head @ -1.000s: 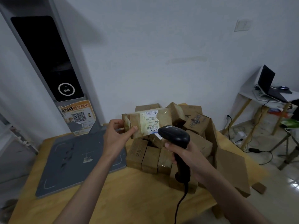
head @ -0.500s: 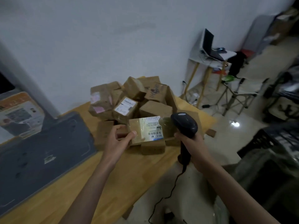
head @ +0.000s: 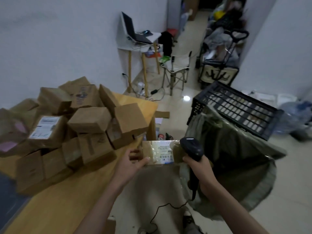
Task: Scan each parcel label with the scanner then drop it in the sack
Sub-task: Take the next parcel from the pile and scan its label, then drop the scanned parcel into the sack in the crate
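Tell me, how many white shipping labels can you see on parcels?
2: one on the parcel in the left hand, one on a box in the pile. Others may be hidden.

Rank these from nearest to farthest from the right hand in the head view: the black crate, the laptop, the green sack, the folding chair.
From the right hand, which grips the scanner:
1. Green sack, directly beside and below the hand, to its right.
2. Black crate, behind the sack, up and right.
3. Folding chair, farther back on the floor.
4. Laptop, on the white side table by the wall.
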{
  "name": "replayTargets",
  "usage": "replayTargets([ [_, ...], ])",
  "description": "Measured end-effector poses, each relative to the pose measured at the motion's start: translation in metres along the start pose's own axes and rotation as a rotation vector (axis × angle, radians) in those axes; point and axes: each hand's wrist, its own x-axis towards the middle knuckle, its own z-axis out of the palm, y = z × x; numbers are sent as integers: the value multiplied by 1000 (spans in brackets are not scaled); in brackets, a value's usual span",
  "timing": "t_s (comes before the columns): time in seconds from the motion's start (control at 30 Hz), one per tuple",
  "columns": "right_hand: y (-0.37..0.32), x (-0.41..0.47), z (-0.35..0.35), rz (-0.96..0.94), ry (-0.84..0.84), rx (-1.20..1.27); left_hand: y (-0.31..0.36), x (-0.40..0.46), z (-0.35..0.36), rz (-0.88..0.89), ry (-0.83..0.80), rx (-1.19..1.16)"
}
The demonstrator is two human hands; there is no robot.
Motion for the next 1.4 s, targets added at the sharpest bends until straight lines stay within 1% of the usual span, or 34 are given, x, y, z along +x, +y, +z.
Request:
replayTargets([
  [0.1,22,14,-36,59,62,19,8,9,43,-23,-80,55],
  [0.2,43,25,-71,146,71,18,10,13,82,-69,-160,106],
  [0.43,72,52,-138,263,97,-39,16,15,162,-195,-239,219],
  [0.53,71,66,-164,257,125,-46,23,21,192,-214,-248,230],
  [0.57,70,72,-172,247,144,-39,27,23,201,-218,-277,217],
  [0.6,68,78,-182,231,159,-30,32,24,211,-229,-329,163],
  [0.67,62,86,-197,187,174,-12,47,21,229,-254,-483,30],
  [0.7,59,90,-203,162,184,-16,53,19,237,-249,-541,19],
  [0.77,52,94,-211,132,204,-17,59,17,249,-213,-572,72],
  [0.87,46,97,-210,124,175,-17,59,15,251,-159,-564,137],
  [0.97,37,97,-194,116,89,10,59,14,229,-135,-534,163],
  [1.13,1,91,-131,71,-118,20,56,12,154,-124,-321,148],
  [1.3,-37,73,-43,-22,-291,-41,40,2,63,-124,-99,87],
  [1.4,-56,58,11,-79,-397,-66,27,-12,13,-124,6,63],
])
